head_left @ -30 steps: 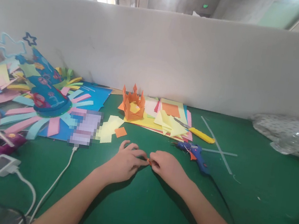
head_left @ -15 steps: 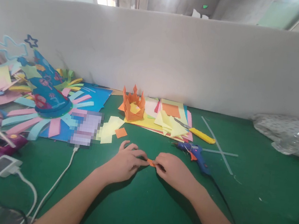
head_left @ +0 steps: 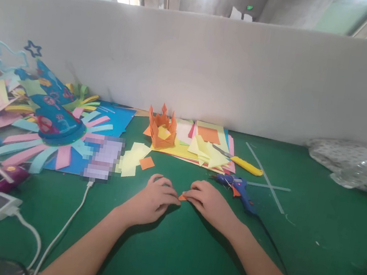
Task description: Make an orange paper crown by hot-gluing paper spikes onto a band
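A small folded piece of orange paper [head_left: 182,197] is at the green tabletop, mostly covered by fingertips. My left hand [head_left: 156,201] pinches its left side, with the fingers bent and pressed toward the thumb. From the other side my right hand [head_left: 209,202] has thumb and fingers closed on the paper's right edge. A loose orange square [head_left: 147,163] lies just beyond my left hand, beside several pale yellow paper squares [head_left: 131,163]. Farther back stands an orange paper crown [head_left: 163,137] of folded points, with something yellow inside it.
Right of my right hand lies a blue hot glue gun [head_left: 245,195] with its cord trailing forward. A yellow utility knife [head_left: 246,165] rests by stacked coloured papers [head_left: 204,154]. Cone hats [head_left: 60,121], a phone [head_left: 102,158] and white cables [head_left: 69,221] occupy the left. A plastic bottle [head_left: 365,169] is far right.
My right fingers have shifted slightly left over the orange paper, and less of it shows, now as a small pointed shape. The view has moved slightly.
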`<action>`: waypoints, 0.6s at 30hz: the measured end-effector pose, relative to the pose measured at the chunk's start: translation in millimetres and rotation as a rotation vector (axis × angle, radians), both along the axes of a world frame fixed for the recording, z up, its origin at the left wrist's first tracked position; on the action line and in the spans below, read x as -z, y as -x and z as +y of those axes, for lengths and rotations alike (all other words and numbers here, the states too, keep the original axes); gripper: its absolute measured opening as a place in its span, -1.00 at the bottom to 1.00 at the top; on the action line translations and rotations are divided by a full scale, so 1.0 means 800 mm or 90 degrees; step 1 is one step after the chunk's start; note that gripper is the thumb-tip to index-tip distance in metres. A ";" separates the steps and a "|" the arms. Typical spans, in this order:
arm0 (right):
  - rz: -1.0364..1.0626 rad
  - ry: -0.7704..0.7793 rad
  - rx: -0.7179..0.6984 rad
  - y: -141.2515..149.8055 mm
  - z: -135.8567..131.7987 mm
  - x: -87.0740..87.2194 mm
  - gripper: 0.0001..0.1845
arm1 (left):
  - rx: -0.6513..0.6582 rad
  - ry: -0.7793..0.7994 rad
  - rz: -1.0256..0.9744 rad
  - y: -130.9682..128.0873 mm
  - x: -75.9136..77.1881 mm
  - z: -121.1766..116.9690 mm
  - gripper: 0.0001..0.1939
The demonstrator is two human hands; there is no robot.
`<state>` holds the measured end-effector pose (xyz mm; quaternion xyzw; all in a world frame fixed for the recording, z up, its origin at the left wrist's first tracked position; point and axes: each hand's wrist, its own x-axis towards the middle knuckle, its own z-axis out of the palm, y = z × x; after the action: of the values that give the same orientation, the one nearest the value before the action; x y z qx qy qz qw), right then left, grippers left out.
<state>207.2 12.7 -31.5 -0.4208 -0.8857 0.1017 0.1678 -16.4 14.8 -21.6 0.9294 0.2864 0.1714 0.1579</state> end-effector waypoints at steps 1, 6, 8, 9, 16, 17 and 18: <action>0.006 0.001 -0.005 -0.001 0.001 0.001 -0.74 | -0.008 -0.001 -0.006 0.000 0.001 0.001 -0.60; 0.020 -0.009 -0.027 -0.001 0.005 0.006 -0.74 | -0.039 -0.003 -0.006 0.000 0.007 0.005 -0.57; 0.021 -0.018 -0.034 0.000 0.004 0.006 -0.74 | -0.030 -0.006 -0.002 -0.001 0.008 0.006 -0.56; 0.020 -0.021 -0.038 0.001 0.004 0.005 -0.73 | -0.022 -0.007 0.000 -0.001 0.008 0.006 -0.56; 0.044 0.008 -0.081 -0.002 0.007 0.004 -0.74 | 0.031 -0.008 -0.001 -0.004 0.009 0.008 -0.63; 0.048 0.011 -0.085 -0.003 0.008 0.004 -0.74 | 0.033 -0.006 -0.001 -0.004 0.009 0.008 -0.63; 0.052 0.011 -0.086 -0.004 0.008 0.005 -0.75 | 0.036 -0.004 -0.003 -0.005 0.008 0.008 -0.63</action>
<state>210.8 19.3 -35.5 -0.3572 -0.9035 0.1375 0.1927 -12.8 21.0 -28.4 0.9372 0.2588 0.1701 0.1603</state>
